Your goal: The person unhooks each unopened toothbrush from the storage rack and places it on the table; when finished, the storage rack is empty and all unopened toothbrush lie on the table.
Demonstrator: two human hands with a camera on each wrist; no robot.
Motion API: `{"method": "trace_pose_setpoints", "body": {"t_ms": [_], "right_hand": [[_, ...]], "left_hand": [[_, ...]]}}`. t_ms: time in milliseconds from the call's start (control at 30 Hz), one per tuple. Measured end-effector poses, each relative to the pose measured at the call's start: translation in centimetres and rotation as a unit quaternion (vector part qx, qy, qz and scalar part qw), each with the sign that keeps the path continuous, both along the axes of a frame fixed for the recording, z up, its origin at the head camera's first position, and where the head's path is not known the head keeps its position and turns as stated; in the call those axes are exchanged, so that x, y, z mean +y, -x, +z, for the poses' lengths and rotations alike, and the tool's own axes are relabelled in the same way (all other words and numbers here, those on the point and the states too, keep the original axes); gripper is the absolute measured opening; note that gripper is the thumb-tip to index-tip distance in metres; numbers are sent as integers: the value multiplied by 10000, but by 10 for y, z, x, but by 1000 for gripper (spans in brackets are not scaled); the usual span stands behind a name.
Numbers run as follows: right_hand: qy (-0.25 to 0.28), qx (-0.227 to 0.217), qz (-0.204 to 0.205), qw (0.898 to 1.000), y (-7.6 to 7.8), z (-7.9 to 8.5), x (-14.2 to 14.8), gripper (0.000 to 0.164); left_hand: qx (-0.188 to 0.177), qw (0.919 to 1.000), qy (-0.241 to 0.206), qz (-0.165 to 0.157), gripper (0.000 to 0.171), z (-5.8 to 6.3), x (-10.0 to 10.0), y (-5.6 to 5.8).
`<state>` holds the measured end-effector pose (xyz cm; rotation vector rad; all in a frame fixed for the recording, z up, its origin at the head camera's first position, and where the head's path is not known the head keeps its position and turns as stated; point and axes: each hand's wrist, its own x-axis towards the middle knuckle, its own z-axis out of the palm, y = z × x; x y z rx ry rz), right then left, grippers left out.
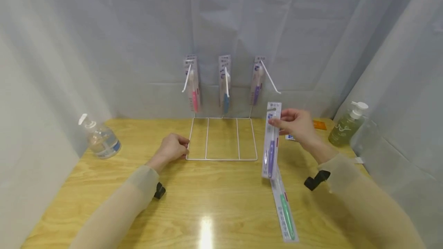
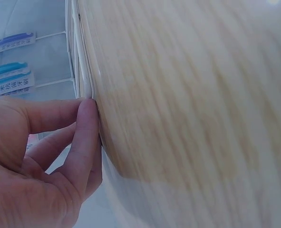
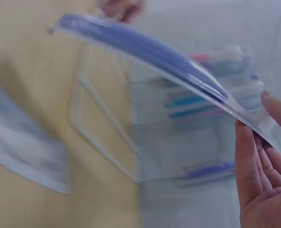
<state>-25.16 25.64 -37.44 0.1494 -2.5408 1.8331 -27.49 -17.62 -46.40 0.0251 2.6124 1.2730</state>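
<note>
In the head view my right hand (image 1: 297,126) pinches a packaged purple toothbrush (image 1: 271,145) near the top of its pack, holding it upright right of the wire rack. The right wrist view shows thumb and fingers on the pack's clear end. My left hand (image 1: 171,148) pinches the left side of the white wire display rack (image 1: 221,160), at its base on the table. From the rack's hooks hang packaged toothbrushes: pink (image 1: 194,91) at left, blue (image 1: 225,91) in the middle, purple (image 1: 257,83) at right. A packaged green toothbrush (image 1: 285,210) lies below the held pack, its top partly hidden.
A clear pump bottle (image 1: 103,141) stands at the left of the wooden table (image 1: 180,203), a green pump bottle (image 1: 346,128) at the right. An orange packet (image 1: 320,125) lies behind my right hand. The rack's hooks stick out toward me, and a grey curtain (image 1: 138,49) closes off the back.
</note>
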Motion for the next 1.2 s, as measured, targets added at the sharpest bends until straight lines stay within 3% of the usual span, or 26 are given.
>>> {"method": "trace_pose_setpoints", "body": {"t_ms": [267, 567, 800, 1033, 1200], "right_hand": [[-212, -1051, 294, 9938, -44, -61, -14, 32], [-902, -1608, 139, 9828, -69, -92, -38, 31], [-1342, -1483, 122, 9797, -76, -96, -46, 29], [-2101, -1367, 248, 9678, -78, -87, -45, 37], [-2169, -1446, 318, 9649, -77, -80, -38, 47]], "left_hand": [[-10, 9999, 132, 47, 49, 1, 1, 0], [96, 9998, 171, 79, 47, -1, 0, 0], [62, 9998, 145, 98, 46, 1, 1, 0], [13, 9999, 147, 84, 46, 3, 1, -3], [27, 9999, 135, 74, 47, 2, 1, -3]]}}
